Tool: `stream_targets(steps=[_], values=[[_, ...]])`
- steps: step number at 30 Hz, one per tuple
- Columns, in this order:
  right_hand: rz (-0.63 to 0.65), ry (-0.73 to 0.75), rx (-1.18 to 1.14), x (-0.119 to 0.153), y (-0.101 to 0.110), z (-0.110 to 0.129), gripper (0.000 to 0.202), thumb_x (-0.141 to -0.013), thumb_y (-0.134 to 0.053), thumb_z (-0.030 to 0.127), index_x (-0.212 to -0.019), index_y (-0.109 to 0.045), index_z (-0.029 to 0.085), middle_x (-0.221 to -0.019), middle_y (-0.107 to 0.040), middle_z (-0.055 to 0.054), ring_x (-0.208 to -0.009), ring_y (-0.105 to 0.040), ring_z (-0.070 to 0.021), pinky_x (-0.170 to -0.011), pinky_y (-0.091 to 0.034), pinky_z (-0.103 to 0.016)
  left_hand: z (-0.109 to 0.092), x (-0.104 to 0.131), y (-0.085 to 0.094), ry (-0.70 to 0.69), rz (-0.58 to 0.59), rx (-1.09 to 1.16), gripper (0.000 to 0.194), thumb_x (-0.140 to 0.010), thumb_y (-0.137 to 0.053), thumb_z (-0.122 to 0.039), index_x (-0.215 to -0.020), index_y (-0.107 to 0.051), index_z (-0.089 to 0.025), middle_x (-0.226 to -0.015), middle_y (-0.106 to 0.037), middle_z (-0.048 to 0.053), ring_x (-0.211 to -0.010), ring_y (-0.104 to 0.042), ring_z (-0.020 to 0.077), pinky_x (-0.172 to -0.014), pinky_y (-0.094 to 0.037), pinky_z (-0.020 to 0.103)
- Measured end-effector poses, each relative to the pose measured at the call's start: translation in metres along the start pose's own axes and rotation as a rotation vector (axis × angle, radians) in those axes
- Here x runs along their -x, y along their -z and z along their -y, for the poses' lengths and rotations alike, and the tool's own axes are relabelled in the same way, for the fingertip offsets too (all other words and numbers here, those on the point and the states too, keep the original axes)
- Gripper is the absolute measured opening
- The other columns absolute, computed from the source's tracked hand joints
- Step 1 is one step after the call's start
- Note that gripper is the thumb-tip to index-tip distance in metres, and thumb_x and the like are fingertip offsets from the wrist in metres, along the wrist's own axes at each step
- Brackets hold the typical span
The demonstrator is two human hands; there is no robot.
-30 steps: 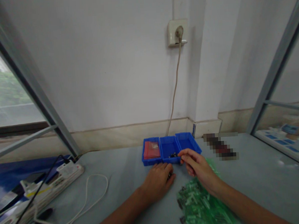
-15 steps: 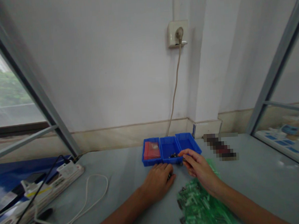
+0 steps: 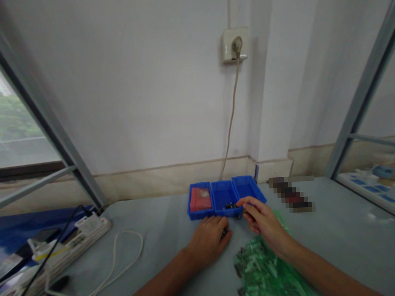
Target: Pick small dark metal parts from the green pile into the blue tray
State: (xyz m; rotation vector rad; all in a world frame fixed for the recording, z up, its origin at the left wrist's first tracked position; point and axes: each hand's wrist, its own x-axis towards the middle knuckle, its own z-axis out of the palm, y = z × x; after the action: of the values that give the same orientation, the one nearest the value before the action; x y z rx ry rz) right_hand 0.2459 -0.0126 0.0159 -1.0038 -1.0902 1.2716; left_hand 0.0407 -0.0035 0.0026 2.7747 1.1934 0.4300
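My left hand (image 3: 209, 238) rests palm down in front of the blue bins, fingers curled over small dark metal pieces (image 3: 223, 233), mostly hidden beneath it. My right hand (image 3: 262, 219) is closed in a pinch at the front of the bins, a small dark metal piece (image 3: 245, 211) between thumb and fingers; its exact kind is too small to tell. Just beyond my hands, the middle blue bin (image 3: 223, 191) has several small dark metal parts (image 3: 230, 205) near its front. Under my right wrist lies a green plastic bag (image 3: 273, 272) with many small clear and metallic pieces.
A left blue bin (image 3: 189, 206) contains red packets (image 3: 200, 198); a right blue bin (image 3: 247, 188) stands beside the middle one. At left are a power strip (image 3: 86, 242) and a looped white cable (image 3: 141, 243). A blurred dark object (image 3: 292, 195) lies right, near the wall.
My right hand has shifted very slightly to the right, still pinching the small piece. My left hand and the bins look unchanged.
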Motion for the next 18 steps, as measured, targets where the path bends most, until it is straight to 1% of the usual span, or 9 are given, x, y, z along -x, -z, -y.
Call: stream_targets(steps=[14, 18], values=[[0.000, -0.006, -0.027, 0.0001, -0.0002, 0.0015, 0.035, -0.082, -0.074, 0.053, -0.095, -0.071, 0.021, -0.059, -0.042, 0.007, -0.047, -0.029, -0.0079, -0.041, -0.020, -0.019, -0.0012, -0.0014, 0.0013, 0.006, 0.027, -0.013, 0.007, -0.102, -0.054, -0.028, -0.104, -0.056, -0.021, -0.103, -0.067, 0.005, -0.097, -0.062, 0.0248, -0.085, -0.045, 0.035], [0.003, -0.008, -0.028, -0.0005, 0.0008, 0.0001, 0.036, -0.082, -0.075, 0.054, -0.095, -0.071, 0.021, -0.058, -0.041, 0.008, -0.046, -0.027, -0.0076, -0.040, -0.020, -0.019, -0.0007, -0.0011, 0.0005, 0.003, 0.013, -0.010, 0.007, -0.102, -0.055, -0.027, -0.104, -0.056, -0.021, -0.103, -0.067, 0.005, -0.097, -0.061, 0.0245, -0.085, -0.045, 0.035]])
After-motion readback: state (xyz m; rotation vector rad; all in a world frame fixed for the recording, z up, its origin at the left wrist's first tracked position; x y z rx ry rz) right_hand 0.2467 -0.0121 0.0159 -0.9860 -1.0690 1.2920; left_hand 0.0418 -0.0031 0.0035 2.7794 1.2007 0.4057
